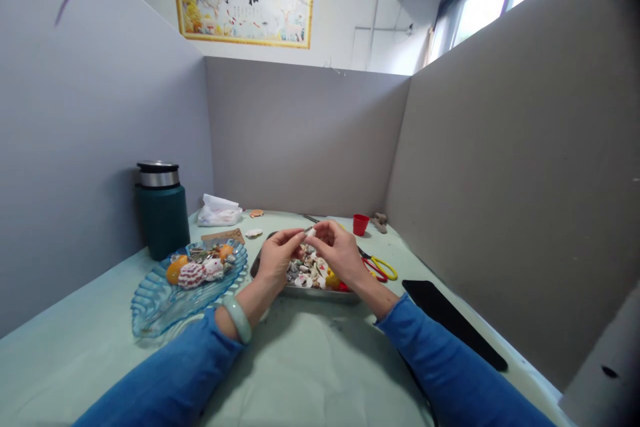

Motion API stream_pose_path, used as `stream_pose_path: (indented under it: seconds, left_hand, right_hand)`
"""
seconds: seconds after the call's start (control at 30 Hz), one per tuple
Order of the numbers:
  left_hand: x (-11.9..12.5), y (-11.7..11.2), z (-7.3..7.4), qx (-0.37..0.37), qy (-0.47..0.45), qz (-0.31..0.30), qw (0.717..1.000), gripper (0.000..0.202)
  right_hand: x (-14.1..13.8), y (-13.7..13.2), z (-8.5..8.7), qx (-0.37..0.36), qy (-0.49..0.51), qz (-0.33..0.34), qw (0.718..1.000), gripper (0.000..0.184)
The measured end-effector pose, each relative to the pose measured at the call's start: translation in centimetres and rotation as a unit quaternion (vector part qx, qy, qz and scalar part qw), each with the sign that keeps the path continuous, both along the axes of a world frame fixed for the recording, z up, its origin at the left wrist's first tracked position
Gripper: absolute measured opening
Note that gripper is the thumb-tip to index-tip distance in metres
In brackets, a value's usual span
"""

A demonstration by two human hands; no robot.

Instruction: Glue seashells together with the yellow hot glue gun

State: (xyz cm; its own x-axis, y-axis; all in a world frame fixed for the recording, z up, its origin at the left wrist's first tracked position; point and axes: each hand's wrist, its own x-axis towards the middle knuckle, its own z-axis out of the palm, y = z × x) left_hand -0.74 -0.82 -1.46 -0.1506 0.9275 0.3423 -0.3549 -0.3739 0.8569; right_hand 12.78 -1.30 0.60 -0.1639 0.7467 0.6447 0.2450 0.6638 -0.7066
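Note:
Both hands meet above a metal tray (260, 260) filled with several small shells. My left hand (276, 257) and my right hand (338, 251) pinch the same small white piece (311, 232), a shell by the look of it, between thumb and fingertips. A thin grey tip sticks out at the left fingertips; I cannot make out what it is. A pale green bangle (238, 317) sits on my left wrist. Both sleeves are blue.
A blue glass dish (150, 310) with shells and orange pieces lies at the left. Behind it stands a dark green flask (161, 210). Scissors with yellow and red handles (381, 268), a red cup (360, 224), a black phone (453, 321) and a tissue bag (219, 211) lie about. Grey partition walls enclose the table.

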Motion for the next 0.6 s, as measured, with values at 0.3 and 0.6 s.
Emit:
stream_pose_path:
  seconds: [0.3, 0.6]
  left_hand:
    - [0.26, -0.49, 0.44, 0.011, 0.017, 0.017, 1.000, 0.025]
    - [0.25, -0.56, 0.47, 0.014, 0.030, 0.026, 0.999, 0.025]
  right_hand:
    - [-0.24, 0.93, -0.73, -0.033, 0.071, -0.020, 0.997, 0.032]
    - [-0.16, 0.18, -1.00, 0.061, 0.005, -0.049, 0.997, 0.026]
